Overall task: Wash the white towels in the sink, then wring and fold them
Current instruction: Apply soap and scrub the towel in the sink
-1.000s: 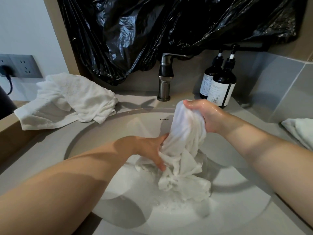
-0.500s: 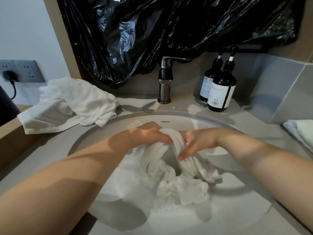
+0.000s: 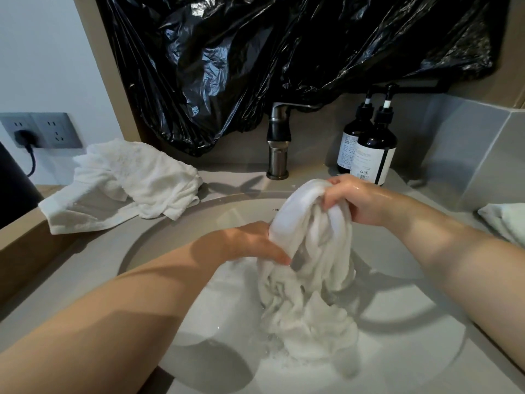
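Wet white towel (image 3: pixel 309 251) hangs bunched in front of the tap (image 3: pixel 278 149). Its top is lifted above the sink (image 3: pixel 397 322) and its lower folds trail in sudsy water. The right hand (image 3: pixel 352 200) grips the top, fingers (image 3: pixel 331 199) curled tightly over the cloth. The left hand (image 3: pixel 250 243) presses the towel's side with nearly straight fingers (image 3: pixel 279 255); its thumb is hidden.

Washing looks to be the step in hand, with wringing not yet begun. Next, both hands likely need a firm hold at opposite ends to twist the water out.

Left of the tap, crumpled towels (image 3: pixel 136 180) lie on the table. To its right stand two dark pump bottles (image 3: pixel 375 149), and farther right is another towel (image 3: pixel 505 223).

On the sink wall below the tap, only the letters "FRE" can be read. The bottle labels' print is too small to read.
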A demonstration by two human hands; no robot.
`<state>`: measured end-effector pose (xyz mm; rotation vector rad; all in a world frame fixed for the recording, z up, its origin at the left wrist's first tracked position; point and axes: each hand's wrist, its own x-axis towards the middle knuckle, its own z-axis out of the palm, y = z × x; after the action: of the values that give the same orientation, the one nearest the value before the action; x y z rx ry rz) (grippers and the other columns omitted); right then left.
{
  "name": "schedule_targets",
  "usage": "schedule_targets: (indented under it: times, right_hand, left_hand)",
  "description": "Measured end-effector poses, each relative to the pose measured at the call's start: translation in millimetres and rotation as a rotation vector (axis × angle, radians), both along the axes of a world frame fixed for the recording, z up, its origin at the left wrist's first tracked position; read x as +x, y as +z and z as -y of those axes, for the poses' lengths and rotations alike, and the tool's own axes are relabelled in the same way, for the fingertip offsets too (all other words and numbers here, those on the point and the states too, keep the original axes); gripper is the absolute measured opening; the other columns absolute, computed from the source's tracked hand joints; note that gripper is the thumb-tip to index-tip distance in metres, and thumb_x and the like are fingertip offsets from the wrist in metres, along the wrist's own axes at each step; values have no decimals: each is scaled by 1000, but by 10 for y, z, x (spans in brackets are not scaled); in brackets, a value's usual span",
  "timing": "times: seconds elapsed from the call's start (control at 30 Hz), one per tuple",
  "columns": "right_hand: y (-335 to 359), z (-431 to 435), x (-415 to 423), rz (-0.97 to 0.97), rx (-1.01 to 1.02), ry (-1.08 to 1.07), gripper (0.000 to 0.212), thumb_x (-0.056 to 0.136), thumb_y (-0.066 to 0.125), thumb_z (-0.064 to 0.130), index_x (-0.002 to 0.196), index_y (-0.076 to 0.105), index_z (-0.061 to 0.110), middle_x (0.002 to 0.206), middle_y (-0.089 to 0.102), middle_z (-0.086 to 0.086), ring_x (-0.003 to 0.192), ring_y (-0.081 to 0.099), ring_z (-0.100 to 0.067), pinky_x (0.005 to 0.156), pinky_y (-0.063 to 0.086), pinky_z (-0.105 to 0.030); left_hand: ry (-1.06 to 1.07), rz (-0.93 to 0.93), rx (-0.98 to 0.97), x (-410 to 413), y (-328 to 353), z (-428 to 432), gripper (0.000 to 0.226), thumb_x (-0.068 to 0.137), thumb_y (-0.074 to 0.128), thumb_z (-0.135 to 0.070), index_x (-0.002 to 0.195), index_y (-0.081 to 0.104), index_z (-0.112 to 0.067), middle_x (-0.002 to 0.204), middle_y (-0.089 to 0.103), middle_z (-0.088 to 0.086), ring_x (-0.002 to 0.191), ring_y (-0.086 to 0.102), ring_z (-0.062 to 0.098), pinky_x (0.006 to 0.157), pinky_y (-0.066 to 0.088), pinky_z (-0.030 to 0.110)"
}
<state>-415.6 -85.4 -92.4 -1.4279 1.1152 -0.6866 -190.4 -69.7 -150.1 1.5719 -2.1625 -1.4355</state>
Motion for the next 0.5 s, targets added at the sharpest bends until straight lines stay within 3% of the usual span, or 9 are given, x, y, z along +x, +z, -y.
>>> schedule_targets:
  times: [0.07, 0.13, 0.17, 0.23, 0.3, 0.37, 0.43, 0.5]
  right_hand:
    - [-14, 7, -67, -197, 34, 34, 41, 55, 60, -3, 96, 62, 0, 78, 70, -13, 69, 69, -25, 63, 55, -30]
    - [-58, -3, -142, -504, 80, 163, 35, 69, 70, -7, 99, 61, 8, 81, 70, -8, 64, 70, -17, 55, 55, -26]
    - [-83, -20, -169, -635, 119, 246, 30, 77, 70, -4, 102, 60, 10, 86, 71, -6, 68, 71, -15, 57, 56, -26]
    - [-145, -56, -141, -767, 153, 394, 32, 84, 72, 10, 113, 60, 13, 104, 71, -4, 91, 71, -18, 77, 58, -32]
    - [-150, -91, -44, -701, 35, 426, 40, 84, 74, 16, 120, 56, 18, 115, 66, 1, 103, 66, -15, 89, 53, -29]
    - [-129, -124, 67, -555, -128, 379, 41, 82, 75, 13, 116, 54, 22, 104, 63, 5, 88, 62, -6, 74, 51, -22]
    - [-93, -147, 143, -467, -174, 298, 32, 82, 75, 15, 107, 57, 24, 90, 63, 9, 74, 59, 0, 64, 46, -18]
    - [-85, -159, 196, -536, -188, 267, 21, 81, 76, 24, 97, 62, 23, 83, 63, 7, 69, 58, -4, 61, 43, -20]
  left_hand:
    - [64, 66, -127, 53, 44, 48, 52, 60, 79, -51, 106, 67, -30, 107, 70, 0, 102, 65, 23, 96, 51, 48]
    - [132, 24, -237, 69, 134, 54, 42, 68, 79, -37, 104, 70, -18, 104, 71, 7, 99, 65, 26, 93, 52, 44]
    - [157, -30, -272, 57, 171, 54, 40, 69, 79, -29, 103, 70, -12, 103, 71, 10, 97, 66, 27, 90, 52, 40]
    - [173, -131, -313, -23, 239, 13, 35, 67, 76, -18, 100, 70, -8, 95, 71, 8, 88, 66, 22, 79, 53, 34]
    - [177, -195, -346, -120, 284, -21, 22, 74, 73, -3, 94, 70, -11, 82, 69, -1, 74, 65, 10, 65, 52, 22]
    - [179, -201, -400, -165, 300, -21, 19, 76, 70, 0, 90, 69, -14, 72, 64, -8, 60, 60, -1, 53, 46, 12]
    - [159, -94, -489, -150, 327, -11, 17, 77, 71, -7, 93, 69, -13, 71, 61, -9, 60, 57, 0, 49, 41, 9]
    - [102, 65, -558, -151, 339, -20, 18, 76, 73, -17, 93, 69, -13, 76, 63, -6, 69, 59, 10, 53, 42, 13]
